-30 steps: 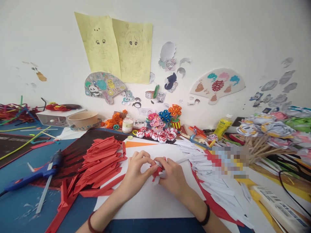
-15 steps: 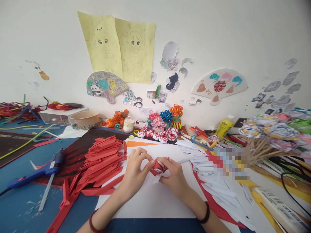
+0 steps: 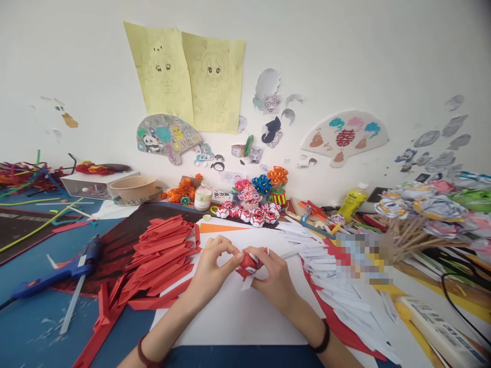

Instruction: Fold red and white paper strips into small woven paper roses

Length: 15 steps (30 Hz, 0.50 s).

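Observation:
Both my hands meet over a white sheet [image 3: 238, 317] in the middle of the table. My left hand [image 3: 213, 271] and my right hand [image 3: 272, 278] pinch a small folded red and white paper piece [image 3: 249, 263] between their fingertips. A heap of folded red paper strips [image 3: 161, 255] lies just left of my left hand. Several folded white paper strips [image 3: 330, 276] are spread to the right of my right hand. A row of finished red and white paper balls [image 3: 249, 214] sits behind the sheet.
A blue glue gun [image 3: 57, 273] lies at the left. Small paper flowers in a pot [image 3: 278, 186], a jar [image 3: 202, 197] and a paper bowl [image 3: 132, 186] stand near the wall. Paper roses on sticks [image 3: 425, 214] and a yellow glue bottle [image 3: 353, 202] are at the right.
My fingers have shifted slightly on the paper piece, which sits a little higher between my hands. Everything else stays in place.

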{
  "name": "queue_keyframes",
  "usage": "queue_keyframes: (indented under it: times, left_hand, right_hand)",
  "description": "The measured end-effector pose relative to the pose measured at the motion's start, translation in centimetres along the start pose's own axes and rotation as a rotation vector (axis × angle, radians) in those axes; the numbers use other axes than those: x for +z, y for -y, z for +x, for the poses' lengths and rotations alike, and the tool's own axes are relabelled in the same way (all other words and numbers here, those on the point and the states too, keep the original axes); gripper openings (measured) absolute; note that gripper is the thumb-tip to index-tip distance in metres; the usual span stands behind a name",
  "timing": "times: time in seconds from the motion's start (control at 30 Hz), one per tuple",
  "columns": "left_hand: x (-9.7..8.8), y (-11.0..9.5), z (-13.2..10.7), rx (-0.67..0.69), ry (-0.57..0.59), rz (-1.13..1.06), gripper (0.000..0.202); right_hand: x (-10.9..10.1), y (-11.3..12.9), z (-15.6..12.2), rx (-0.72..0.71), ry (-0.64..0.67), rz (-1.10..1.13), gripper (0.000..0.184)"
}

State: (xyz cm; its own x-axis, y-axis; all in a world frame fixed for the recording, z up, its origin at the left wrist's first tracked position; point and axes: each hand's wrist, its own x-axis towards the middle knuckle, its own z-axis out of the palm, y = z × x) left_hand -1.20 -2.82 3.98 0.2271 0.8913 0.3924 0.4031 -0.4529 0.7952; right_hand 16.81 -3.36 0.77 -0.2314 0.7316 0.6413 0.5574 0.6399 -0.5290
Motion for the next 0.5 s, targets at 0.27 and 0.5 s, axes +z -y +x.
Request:
queue_keyframes:
  times: [0.27, 0.5]
  left_hand:
    - [0.05, -0.21, 0.15, 0.029, -0.022, 0.059, 0.024]
    - [0.50, -0.18, -0.15, 0.048, 0.080, 0.059, 0.022]
  right_hand:
    - [-0.01, -0.43, -0.33, 0.007, 0.034, -0.149, 0.053]
    - [-0.38, -0.37, -0.22, 0.025, 0.018, -0.246, 0.060]
